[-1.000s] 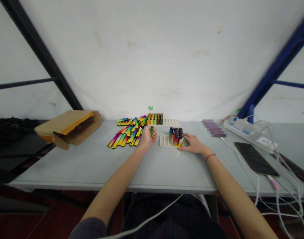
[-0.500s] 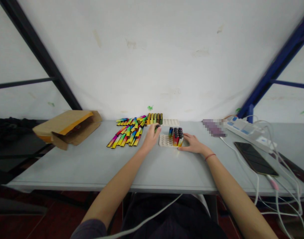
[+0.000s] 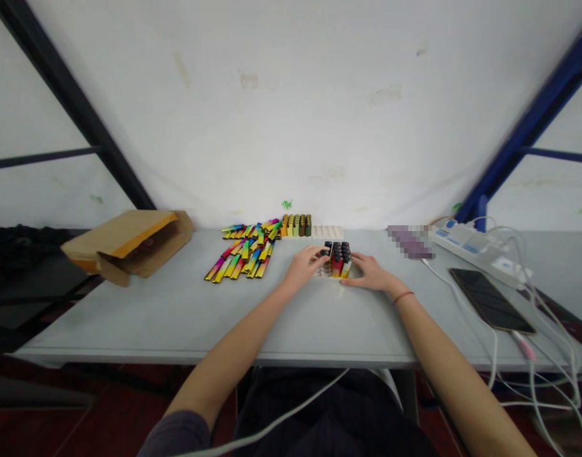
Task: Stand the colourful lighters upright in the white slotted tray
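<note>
In front of me a white tray [image 3: 323, 271] with round holes holds rows of slim black-topped tubes [image 3: 337, 265], upright, with red, pale and yellow bodies. My left hand [image 3: 303, 268] is over the tray's left part, its fingers closed on one black-topped tube [image 3: 325, 252]; this tube's lower body is hidden by the fingers. My right hand [image 3: 371, 274] rests on the table at the tray's right side. Its thumb and fingers are spread apart around the near and right edges, beside the outermost tubes.
Shiny rainbow-coloured tubes [image 3: 245, 257] lie in a loose pile left of the tray. Behind stand yellow-to-brown tubes [image 3: 296, 225] beside a second white tray [image 3: 327, 232]. An opened paper bag [image 3: 124, 244] lies left; a phone [image 3: 490, 299], cables and a power strip [image 3: 481, 254] lie right.
My left hand has moved right, from beside the tray to over its left part, carrying the black-topped tube. My right hand has stayed at the tray's right side.
</note>
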Motion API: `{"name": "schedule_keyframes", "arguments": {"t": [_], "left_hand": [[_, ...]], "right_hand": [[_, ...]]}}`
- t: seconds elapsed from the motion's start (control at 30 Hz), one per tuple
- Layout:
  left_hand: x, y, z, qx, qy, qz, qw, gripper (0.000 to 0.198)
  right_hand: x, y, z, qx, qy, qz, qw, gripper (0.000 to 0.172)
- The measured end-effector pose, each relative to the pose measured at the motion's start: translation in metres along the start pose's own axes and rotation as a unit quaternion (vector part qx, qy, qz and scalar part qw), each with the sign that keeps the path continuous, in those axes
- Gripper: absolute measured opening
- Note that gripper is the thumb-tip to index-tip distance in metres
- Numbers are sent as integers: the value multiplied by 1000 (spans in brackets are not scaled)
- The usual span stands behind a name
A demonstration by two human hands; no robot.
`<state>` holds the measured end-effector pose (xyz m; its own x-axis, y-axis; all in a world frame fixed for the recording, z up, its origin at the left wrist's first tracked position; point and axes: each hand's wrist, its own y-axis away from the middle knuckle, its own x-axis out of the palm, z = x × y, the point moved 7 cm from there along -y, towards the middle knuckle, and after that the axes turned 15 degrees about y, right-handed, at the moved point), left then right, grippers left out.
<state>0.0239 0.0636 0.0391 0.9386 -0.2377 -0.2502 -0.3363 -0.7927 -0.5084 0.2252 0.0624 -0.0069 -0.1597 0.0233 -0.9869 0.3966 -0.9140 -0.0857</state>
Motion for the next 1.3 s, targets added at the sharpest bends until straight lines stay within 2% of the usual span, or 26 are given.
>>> {"name": "schedule_keyframes", "arguments": {"t": [0.23, 0.33, 0.47, 0.6, 0.7, 0.8, 0.9, 1.0, 1.1, 1.2, 1.3], "left_hand": [[2, -3, 8, -52, 4, -14, 999, 28], [1, -4, 4, -19, -57, -3, 998, 23], [1, -4, -10, 41, -164, 20, 985, 27], [-12, -2, -15, 1, -275, 7, 961, 36], [-39, 2, -13, -72, -358, -47, 930, 39], [-74, 7, -10, -150, -420, -104, 889, 40], [-112, 13, -8, -220, -437, -161, 857, 46], [-153, 25, -1, -299, -411, -221, 832, 56], [-194, 40, 13, -356, -361, -265, 820, 67], [-234, 58, 27, -374, -323, -322, 808, 71], [-250, 68, 33, -358, -297, -304, 831, 72]], "right_hand": [[1, -1, -1, -1, -3, -6, 1000, 91], [1, 0, -1, 3, 0, -8, 1000, 93], [2, 0, -1, 4, 3, -6, 1000, 94], [-1, 0, 1, 3, 6, -1, 1000, 95], [-3, 1, 3, 0, 4, 1, 1000, 94], [-3, 1, 3, 4, 1, 5, 1000, 93], [-3, 1, 2, 4, 2, 8, 1000, 91], [-3, 1, 3, 1, 3, 8, 1000, 90], [-3, 1, 3, 6, 5, 9, 1000, 91], [-3, 1, 3, 5, 5, 15, 1000, 92], [-3, 1, 4, -3, 0, 15, 1000, 91]]}}
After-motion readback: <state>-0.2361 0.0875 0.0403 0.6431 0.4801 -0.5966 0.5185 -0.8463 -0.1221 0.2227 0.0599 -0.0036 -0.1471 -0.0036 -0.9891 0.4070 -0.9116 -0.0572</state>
